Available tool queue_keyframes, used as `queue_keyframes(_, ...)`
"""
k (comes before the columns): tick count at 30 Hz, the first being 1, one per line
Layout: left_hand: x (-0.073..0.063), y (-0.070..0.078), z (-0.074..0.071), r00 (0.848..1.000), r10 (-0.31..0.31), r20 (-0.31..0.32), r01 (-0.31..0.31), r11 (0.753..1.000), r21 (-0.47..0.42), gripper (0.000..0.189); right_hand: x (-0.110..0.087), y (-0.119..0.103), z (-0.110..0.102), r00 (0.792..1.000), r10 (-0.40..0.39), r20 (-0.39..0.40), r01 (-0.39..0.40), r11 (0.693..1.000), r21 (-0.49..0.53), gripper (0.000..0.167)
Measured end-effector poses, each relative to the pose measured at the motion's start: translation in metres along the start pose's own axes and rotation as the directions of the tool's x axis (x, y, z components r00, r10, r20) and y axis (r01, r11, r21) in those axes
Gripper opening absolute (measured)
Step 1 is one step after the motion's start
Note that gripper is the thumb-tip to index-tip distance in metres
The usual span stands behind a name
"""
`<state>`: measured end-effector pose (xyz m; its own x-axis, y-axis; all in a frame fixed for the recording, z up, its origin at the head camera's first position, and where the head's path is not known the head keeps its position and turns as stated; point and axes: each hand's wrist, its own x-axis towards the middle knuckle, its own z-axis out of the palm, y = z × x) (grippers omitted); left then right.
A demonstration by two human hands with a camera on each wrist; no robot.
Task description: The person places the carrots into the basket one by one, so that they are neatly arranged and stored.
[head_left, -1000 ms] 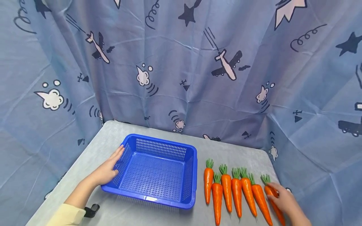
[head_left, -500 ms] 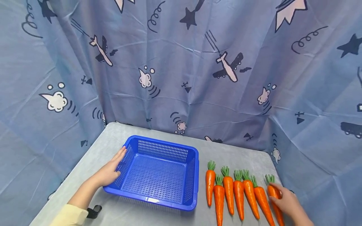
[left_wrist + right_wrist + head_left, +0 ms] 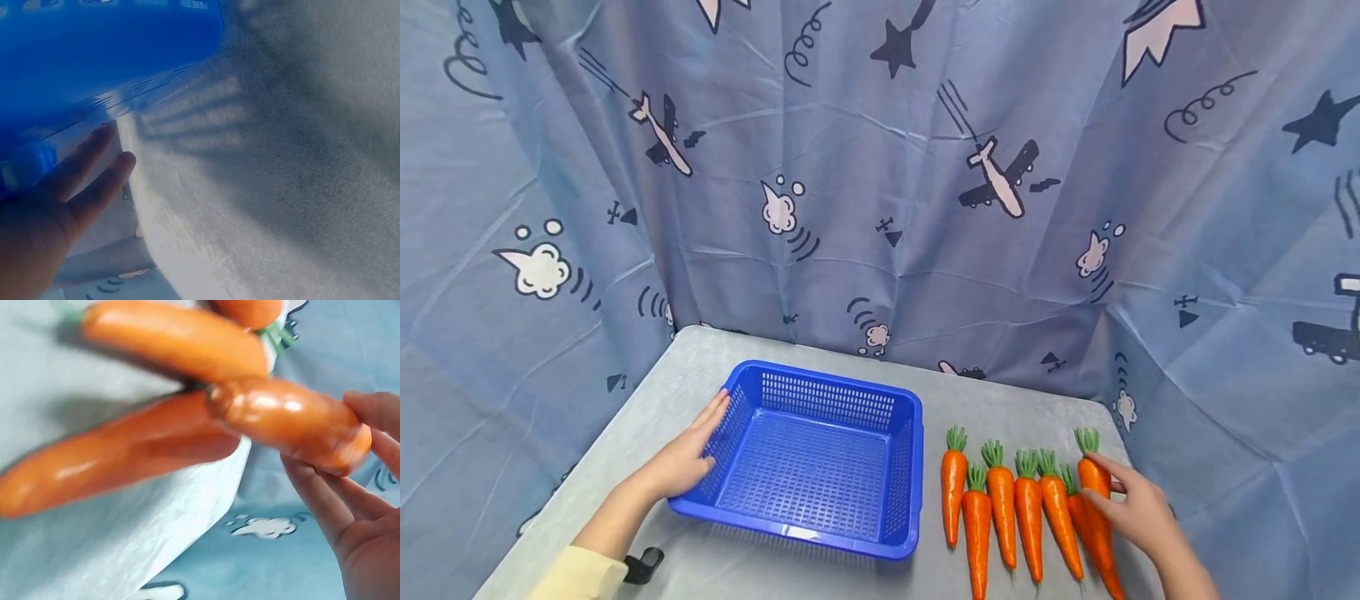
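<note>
A carrot (image 3: 1093,477) with a green leafy top is pinched between the thumb and fingers of my right hand (image 3: 1138,510). In the right wrist view this carrot (image 3: 294,422) is raised off the grey table, tip toward the camera. Below it lies another carrot (image 3: 119,456), partly covered in the head view. My left hand (image 3: 681,458) rests with straight fingers along the left side of a blue perforated plastic basket (image 3: 835,377). The left wrist view has the basket's wall (image 3: 106,62) above the fingers.
Several carrots (image 3: 1000,508) lie side by side right of the basket, leafy tops to the back. A small black object (image 3: 643,567) sits by the left sleeve. A patterned blue curtain (image 3: 895,192) surrounds the grey table (image 3: 700,354) at the back and sides.
My right hand has lifted the rightmost carrot and carried it left and slightly back, so it now overlaps its neighbour. The left hand and basket stay put.
</note>
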<state>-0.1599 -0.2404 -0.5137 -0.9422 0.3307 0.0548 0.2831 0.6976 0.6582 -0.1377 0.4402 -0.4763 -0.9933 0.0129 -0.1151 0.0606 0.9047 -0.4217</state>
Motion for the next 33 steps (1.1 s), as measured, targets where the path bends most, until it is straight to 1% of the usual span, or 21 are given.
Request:
queue_keyframes(3, -0.001, 0.001, 0.0, 1.0, 0.001, -0.007, -0.001, 1.0, 0.0, 0.092, -0.001, -0.013, 0.001, 1.0, 0.017, -0.012, -0.017, 0.999, 0.05, 0.078)
queue_keyframes(6, -0.002, 0.001, -0.001, 1.0, 0.002, -0.015, -0.002, 1.0, 0.018, 0.092, -0.001, -0.026, 0.004, 0.999, 0.039, -0.019, -0.036, 0.989, 0.14, 0.079)
queue_keyframes(8, -0.002, 0.001, 0.0, 1.0, 0.006, -0.019, -0.005, 1.0, 0.03, 0.091, -0.001, -0.035, 0.004, 0.999, 0.051, -0.021, -0.045, 0.974, 0.222, 0.079)
queue_keyframes(10, -0.002, 0.002, 0.0, 1.0, 0.004, -0.021, -0.003, 0.999, 0.038, 0.091, -0.001, -0.044, 0.004, 0.998, 0.063, -0.015, -0.055, 0.951, 0.304, 0.081)
queue_keyframes(13, -0.001, 0.002, 0.001, 1.0, 0.002, -0.026, 0.0, 0.999, 0.047, 0.09, 0.0, -0.058, 0.003, 0.998, 0.062, -0.023, -0.049, 0.925, 0.377, 0.08)
queue_keyframes(15, -0.001, 0.001, 0.002, 1.0, -0.001, -0.03, 0.002, 0.999, 0.052, 0.089, 0.001, -0.067, 0.004, 0.998, 0.055, -0.034, -0.037, 0.915, 0.401, 0.079)
queue_keyframes(17, -0.001, 0.0, 0.002, 0.999, -0.002, -0.032, 0.004, 0.998, 0.057, 0.089, 0.003, -0.076, 0.006, 0.998, 0.045, -0.051, -0.02, 0.913, 0.407, 0.077)
queue_keyframes(21, 0.0, -0.003, 0.003, 1.0, -0.004, -0.029, 0.006, 0.999, 0.048, 0.09, 0.008, -0.091, 0.012, 0.997, 0.021, -0.077, 0.016, 0.892, 0.451, 0.074)
queue_keyframes(27, -0.001, -0.005, 0.002, 1.0, -0.005, -0.023, 0.006, 0.999, 0.039, 0.089, 0.015, -0.107, 0.018, 0.99, -0.076, -0.115, 0.126, 0.837, 0.532, 0.067)
queue_keyframes(29, -0.001, -0.004, 0.002, 1.0, -0.005, -0.023, 0.005, 0.999, 0.035, 0.089, 0.016, -0.112, 0.019, 0.988, -0.1, -0.118, 0.149, 0.826, 0.543, 0.064)
queue_keyframes(33, -0.001, -0.001, 0.001, 1.0, -0.015, -0.015, 0.015, 0.999, 0.036, 0.089, 0.016, -0.124, 0.022, 0.988, -0.122, -0.099, 0.157, 0.805, 0.572, 0.06)
